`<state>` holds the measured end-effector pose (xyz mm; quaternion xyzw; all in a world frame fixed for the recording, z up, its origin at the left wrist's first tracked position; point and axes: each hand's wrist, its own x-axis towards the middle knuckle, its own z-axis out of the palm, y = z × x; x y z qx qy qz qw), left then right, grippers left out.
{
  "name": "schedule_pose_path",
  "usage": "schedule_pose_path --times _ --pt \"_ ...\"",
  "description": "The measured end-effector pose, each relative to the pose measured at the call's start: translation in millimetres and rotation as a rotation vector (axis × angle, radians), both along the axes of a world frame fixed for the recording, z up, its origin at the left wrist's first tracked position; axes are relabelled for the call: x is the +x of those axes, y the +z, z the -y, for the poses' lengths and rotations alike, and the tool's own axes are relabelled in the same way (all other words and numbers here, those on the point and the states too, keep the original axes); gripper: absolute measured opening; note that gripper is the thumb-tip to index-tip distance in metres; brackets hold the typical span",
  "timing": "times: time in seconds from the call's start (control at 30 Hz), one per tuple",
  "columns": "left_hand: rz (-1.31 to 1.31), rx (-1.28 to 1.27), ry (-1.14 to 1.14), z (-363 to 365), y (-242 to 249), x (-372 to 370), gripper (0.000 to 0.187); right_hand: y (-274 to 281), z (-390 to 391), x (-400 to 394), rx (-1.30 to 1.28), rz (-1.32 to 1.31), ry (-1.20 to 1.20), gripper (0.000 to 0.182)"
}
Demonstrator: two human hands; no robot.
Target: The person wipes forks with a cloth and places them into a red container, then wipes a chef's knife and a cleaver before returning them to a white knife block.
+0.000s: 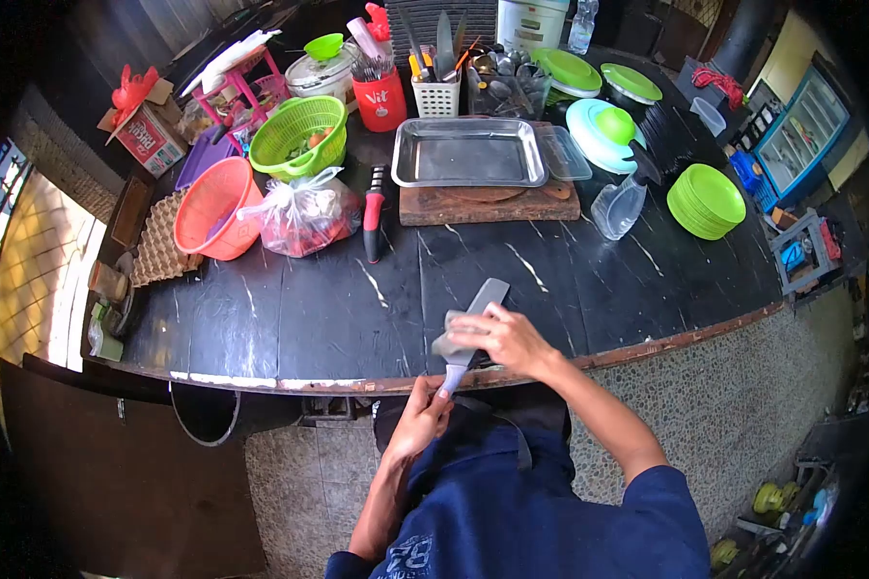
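My left hand [422, 421] is closed round the pale purple handle of a knife [490, 293], near the table's front edge. The knife's broad grey blade points away from me and slightly right. My right hand [512, 342] lies over the blade, its fingers pressing a crumpled whitish cloth [447, 338] against it. Part of the blade is hidden under the cloth and fingers. Beyond the hands, a red and black handheld knife sharpener [374, 214] lies on the table.
On the black table [338, 318], a steel tray [468, 154] rests on a wooden board [492, 207]. Left stand a tied plastic bag [309, 217], an orange basket [217, 217] and a green basket [299, 135]. Green plates [707, 201] and a clear bottle [618, 207] stand right.
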<state>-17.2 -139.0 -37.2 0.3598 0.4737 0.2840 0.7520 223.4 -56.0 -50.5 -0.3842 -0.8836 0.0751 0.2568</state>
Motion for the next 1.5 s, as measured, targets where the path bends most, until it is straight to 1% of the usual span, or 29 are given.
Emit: schedule_pose_path --times 0.03,0.1,0.17,0.2,0.23,0.3,0.33,0.37,0.43,0.5,0.57,0.63,0.73,0.77,0.93,0.97,1.03,1.07,1.13,1.17,1.23,1.3,1.33,1.37,1.43,1.5 --pt "0.004 -0.002 0.011 1.7 0.0 -0.1 0.015 -4.2 -6.9 7.3 0.019 0.035 -0.072 0.051" --pt "0.007 -0.001 0.020 3.6 0.1 -0.9 0.014 -8.3 -20.5 24.3 0.085 0.063 -0.190 0.044" --pt "0.040 -0.021 0.020 4.8 0.4 -2.9 0.012 -8.1 -31.2 38.3 0.042 0.098 -0.362 0.043" --pt "0.040 -0.020 0.021 5.4 0.6 -3.9 0.012 -7.2 -35.8 42.6 0.029 -0.040 -0.467 0.040" --pt "0.057 -0.049 0.038 5.9 1.0 -4.7 0.012 -5.5 -40.3 48.8 0.025 -0.158 -0.540 0.042" --pt "0.075 -0.078 0.060 6.5 1.8 -5.7 0.012 9.6 -41.0 45.9 -0.007 -0.500 -0.619 0.042" --pt "0.079 -0.090 0.067 7.2 2.5 -6.2 0.012 18.2 -36.2 41.4 -0.111 -0.656 -0.595 0.044" --pt "0.082 -0.103 0.071 7.7 3.0 -6.3 0.012 12.6 -32.3 39.3 -0.031 -0.594 -0.567 0.045" --pt "0.075 -0.137 0.070 5.3 4.4 -5.7 0.012 20.5 -8.1 20.5 0.043 -0.403 -0.379 0.052" --pt "0.069 -0.168 0.069 3.6 6.2 -4.8 0.013 29.3 13.1 5.3 0.010 -0.163 -0.060 0.053" --pt "0.117 -0.156 0.108 4.7 7.5 -5.7 0.014 13.2 31.2 -4.1 -0.111 -0.023 -0.018 0.051" --pt "0.118 -0.161 0.121 8.3 1.3 -6.4 0.014 2.7 30.4 1.5 -0.095 -0.052 -0.043 0.049" --pt "0.133 -0.174 0.153 13.8 -2.2 -2.4 0.016 -3.7 11.3 17.7 0.004 0.066 -0.196 0.054" --pt "0.151 -0.176 0.163 13.9 -2.1 0.0 0.016 -5.8 3.7 22.9 0.024 0.032 -0.224 0.054" --pt "0.124 -0.131 0.153 10.5 1.4 1.5 0.016 -15.7 -27.2 46.9 0.053 0.053 -0.366 0.050" --pt "0.143 -0.142 0.155 10.7 2.5 1.6 0.016 -9.8 -30.7 48.7 -0.021 0.072 -0.418 0.049" --pt "0.164 -0.151 0.157 10.9 2.7 2.3 0.016 -11.0 -39.5 52.1 -0.071 -0.008 -0.508 0.047" --pt "0.163 -0.151 0.155 11.4 1.9 2.1 0.015 -7.6 -40.1 49.4 -0.069 -0.009 -0.507 0.047" --pt "0.162 -0.148 0.156 10.8 0.6 1.2 0.014 -1.8 -43.4 39.7 0.018 -0.298 -0.541 0.045" --pt "0.182 -0.166 0.177 11.1 -0.1 1.2 0.015 15.7 -35.0 28.3 0.005 -0.381 -0.476 0.044" --pt "0.201 -0.188 0.195 10.3 -1.0 1.0 0.015 25.9 -14.9 9.3 -0.059 -0.401 -0.294 0.046" --pt "0.239 -0.240 0.174 6.7 -1.1 2.0 0.017 34.2 6.3 -2.3 -0.094 -0.227 -0.038 0.046" --pt "0.239 -0.242 0.168 5.5 0.8 2.9 0.017 19.6 14.9 -2.1 -0.143 -0.147 0.035 0.053" --pt "0.198 -0.259 0.123 4.8 4.3 3.4 0.018 12.6 19.2 -6.7 -0.117 -0.123 0.087 0.056" --pt "0.157 -0.274 0.079 4.3 5.2 4.0 0.019 5.4 24.2 -0.3 -0.093 -0.062 0.026 0.058" --pt "0.187 -0.268 0.080 7.5 1.7 6.0 0.018 -0.6 14.5 11.1 0.030 0.018 -0.042 0.057"
